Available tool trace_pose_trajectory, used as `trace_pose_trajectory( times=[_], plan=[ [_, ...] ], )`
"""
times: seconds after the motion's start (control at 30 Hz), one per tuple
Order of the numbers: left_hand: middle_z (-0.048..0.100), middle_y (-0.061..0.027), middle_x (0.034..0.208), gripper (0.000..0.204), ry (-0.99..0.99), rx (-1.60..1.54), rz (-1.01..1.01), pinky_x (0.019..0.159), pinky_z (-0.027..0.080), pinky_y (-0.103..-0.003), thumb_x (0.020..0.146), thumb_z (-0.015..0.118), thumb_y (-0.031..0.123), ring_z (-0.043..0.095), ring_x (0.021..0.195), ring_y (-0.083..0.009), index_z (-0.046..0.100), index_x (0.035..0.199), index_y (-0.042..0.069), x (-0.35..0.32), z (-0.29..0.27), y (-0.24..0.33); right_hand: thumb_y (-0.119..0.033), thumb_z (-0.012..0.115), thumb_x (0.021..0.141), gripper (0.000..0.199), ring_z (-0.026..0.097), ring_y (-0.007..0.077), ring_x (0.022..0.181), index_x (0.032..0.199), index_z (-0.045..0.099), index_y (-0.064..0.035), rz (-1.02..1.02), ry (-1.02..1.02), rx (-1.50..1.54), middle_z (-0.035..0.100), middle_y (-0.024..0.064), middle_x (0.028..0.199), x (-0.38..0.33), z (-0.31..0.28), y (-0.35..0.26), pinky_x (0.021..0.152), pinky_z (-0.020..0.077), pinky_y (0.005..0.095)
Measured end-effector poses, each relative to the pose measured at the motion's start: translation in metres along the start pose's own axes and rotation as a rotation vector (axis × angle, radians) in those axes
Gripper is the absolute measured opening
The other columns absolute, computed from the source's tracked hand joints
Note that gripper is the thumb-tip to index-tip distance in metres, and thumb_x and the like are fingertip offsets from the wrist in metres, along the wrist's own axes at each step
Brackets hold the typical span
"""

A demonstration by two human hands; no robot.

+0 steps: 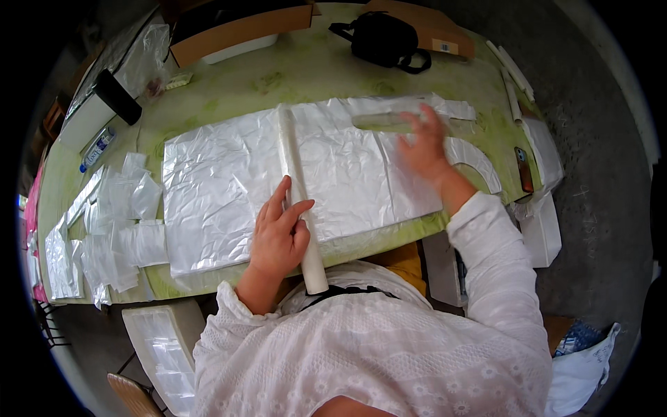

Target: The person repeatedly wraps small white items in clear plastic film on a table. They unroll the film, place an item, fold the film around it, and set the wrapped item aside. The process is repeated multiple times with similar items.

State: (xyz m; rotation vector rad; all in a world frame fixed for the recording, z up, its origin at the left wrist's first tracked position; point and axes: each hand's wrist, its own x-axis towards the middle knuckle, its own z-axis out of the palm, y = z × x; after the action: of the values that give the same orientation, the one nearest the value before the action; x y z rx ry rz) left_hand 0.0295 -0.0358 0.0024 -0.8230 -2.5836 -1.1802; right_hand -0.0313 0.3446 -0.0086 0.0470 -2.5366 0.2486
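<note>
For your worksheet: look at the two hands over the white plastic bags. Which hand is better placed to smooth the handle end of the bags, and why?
Probably the right hand: it is already spread over the handle end of the white plastic bags. The left hand is occupied, resting on the white tube lying across the bags.

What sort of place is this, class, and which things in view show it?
Probably a small packing or craft workroom: a long green-patterned table, a large crinkled white plastic bag with a white tube across it, and brown cardboard boxes.

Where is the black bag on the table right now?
In the head view the black bag sits at the table's far edge, right of centre, between two cardboard boxes and beyond the plastic sheet.
</note>
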Motion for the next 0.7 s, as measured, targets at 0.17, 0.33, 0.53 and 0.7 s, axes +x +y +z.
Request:
trace_pose_trajectory(
  times=[0.17, 0.33, 0.53, 0.7],
  plan=[
    [0.045, -0.0197, 0.156, 0.039, -0.006, -0.030, 0.002, 0.108, 0.045, -0.047, 0.082, 0.062, 0.009, 0.055, 0.128, -0.0404, 0.074, 0.118, 0.014, 0.000, 0.001, -0.005, -0.050, 0.070, 0.088, 0.058, 0.017, 0.0470, 0.153, 0.140, 0.061, -0.0276, -0.060, -0.504, 0.024, 0.022, 0.0197, 0.167, 0.013, 0.003, -0.122, 0.121, 0.0157, 0.0641],
    [0.044, -0.0199, 0.157, 0.042, -0.025, -0.029, 0.017, 0.109, 0.044, -0.048, 0.080, 0.067, 0.015, 0.055, 0.127, -0.0410, 0.073, 0.121, 0.014, 0.001, -0.003, 0.000, -0.047, 0.065, 0.092, 0.078, 0.019, 0.0403, 0.154, 0.157, 0.037, -0.0131, 0.290, -0.512, -0.030, 0.027, 0.0126, 0.167, 0.038, 0.040, -0.116, 0.122, 0.0182, 0.0615],
    [0.048, -0.0230, 0.152, 0.043, -0.039, -0.079, -0.004, 0.112, 0.042, -0.049, 0.080, 0.068, 0.020, 0.056, 0.127, -0.0382, 0.073, 0.123, 0.016, -0.001, -0.002, -0.008, -0.029, 0.070, 0.091, 0.066, 0.029, 0.0387, 0.151, 0.149, 0.048, -0.0055, -0.316, -0.192, 0.542, 0.039, 0.0168, 0.160, 0.006, 0.007, -0.184, 0.123, 0.0220, 0.0546],
    [0.047, -0.0242, 0.153, 0.042, -0.015, -0.068, 0.015, 0.114, 0.040, -0.049, 0.081, 0.065, 0.019, 0.059, 0.125, -0.0374, 0.072, 0.122, 0.014, -0.002, 0.001, -0.008, -0.030, 0.071, 0.090, 0.051, 0.026, 0.0452, 0.150, 0.139, 0.063, -0.0196, -0.261, -0.229, 0.248, 0.034, 0.0190, 0.162, -0.018, 0.009, -0.187, 0.122, 0.0220, 0.0560]
  ],
)
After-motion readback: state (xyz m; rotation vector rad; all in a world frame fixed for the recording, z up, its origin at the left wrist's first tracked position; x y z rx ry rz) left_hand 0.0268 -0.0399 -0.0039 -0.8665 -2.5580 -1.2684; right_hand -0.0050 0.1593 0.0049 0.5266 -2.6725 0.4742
